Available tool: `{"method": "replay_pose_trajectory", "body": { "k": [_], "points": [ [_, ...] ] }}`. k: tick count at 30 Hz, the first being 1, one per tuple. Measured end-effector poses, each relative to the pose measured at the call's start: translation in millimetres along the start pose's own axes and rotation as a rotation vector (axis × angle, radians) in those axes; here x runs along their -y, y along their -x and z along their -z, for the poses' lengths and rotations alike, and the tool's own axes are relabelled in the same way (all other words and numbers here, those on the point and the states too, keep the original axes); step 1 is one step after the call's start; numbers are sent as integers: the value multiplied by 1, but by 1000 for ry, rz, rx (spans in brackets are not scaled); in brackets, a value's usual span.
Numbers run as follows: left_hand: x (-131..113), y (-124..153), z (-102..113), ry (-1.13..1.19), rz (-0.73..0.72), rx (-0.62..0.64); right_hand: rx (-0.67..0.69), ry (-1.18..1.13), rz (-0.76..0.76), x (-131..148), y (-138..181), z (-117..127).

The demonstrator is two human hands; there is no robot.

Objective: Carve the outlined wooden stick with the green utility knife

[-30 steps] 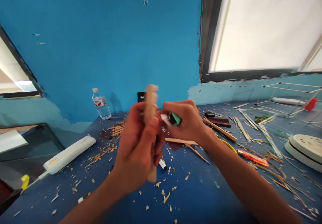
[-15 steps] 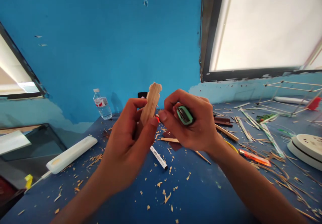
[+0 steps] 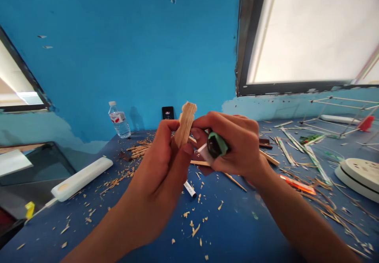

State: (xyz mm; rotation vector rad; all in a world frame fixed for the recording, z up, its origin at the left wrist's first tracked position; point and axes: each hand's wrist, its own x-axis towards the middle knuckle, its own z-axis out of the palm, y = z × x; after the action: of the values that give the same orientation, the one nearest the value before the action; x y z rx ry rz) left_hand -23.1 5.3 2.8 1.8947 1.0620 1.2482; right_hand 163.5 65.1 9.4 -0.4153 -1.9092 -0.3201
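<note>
My left hand (image 3: pixel 167 168) is closed round a flat piece of wood (image 3: pixel 186 123), upright and slightly tilted, with a notched, carved top end. Fingers lie behind it and the thumb presses its near face. Close on the right, my right hand (image 3: pixel 233 144) is wrapped round a green utility knife (image 3: pixel 217 144), seen nearly end-on and blurred. Its fingertips are at the wood's right edge. A pale, blurred part juts down-left from the green handle; whether it is the blade I cannot tell. Below the hands lies a white marker (image 3: pixel 190 189) with a black end, partly hidden.
Wood shavings litter the blue table (image 3: pixel 225 231). At the back stand a water bottle (image 3: pixel 121 123) and a phone (image 3: pixel 167 112). A white power strip (image 3: pixel 83 178) lies left. On the right are an orange cutter (image 3: pixel 297 184), wood strips, a stick frame (image 3: pixel 331 115) and a round white device (image 3: pixel 359 178).
Both hands have shifted slightly, the left one rightward with the wood. My right hand has turned the knife and come up against the wood's edge. More of the phone shows.
</note>
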Motion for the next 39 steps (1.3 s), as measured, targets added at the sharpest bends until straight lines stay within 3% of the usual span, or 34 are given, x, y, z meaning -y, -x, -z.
{"method": "replay_pose_trajectory", "body": {
  "k": [5, 8, 12, 16, 20, 23, 27, 32, 39],
  "points": [
    [-7, -4, 12, 28, 130, 123, 15, -70, 53, -5, 2, -5],
    [-11, -8, 23, 171, 297, 262, 13, -144, 20, -6, 2, -8],
    [-13, -14, 32, 416, 478, 334, -14, -248, -19, -4, 0, -7],
    [-11, -21, 40, 643, 429, 347, 9, -363, -86, -3, -2, -1],
    [-14, -23, 44, 769, 367, 367, 155, -527, -157, -3, -6, 6],
    [-19, -19, 42, 784, 350, 368, 266, -477, -191, -6, -7, 12],
    [-22, -15, 36, 792, 368, 266, 392, -411, -305, -11, -6, 14],
    [-17, -15, 32, 744, 389, 300, 224, -181, -225, -8, -6, 13],
    [-14, -20, 31, 705, 383, 330, 183, 17, -204, 3, -9, 10]
  ]
}}
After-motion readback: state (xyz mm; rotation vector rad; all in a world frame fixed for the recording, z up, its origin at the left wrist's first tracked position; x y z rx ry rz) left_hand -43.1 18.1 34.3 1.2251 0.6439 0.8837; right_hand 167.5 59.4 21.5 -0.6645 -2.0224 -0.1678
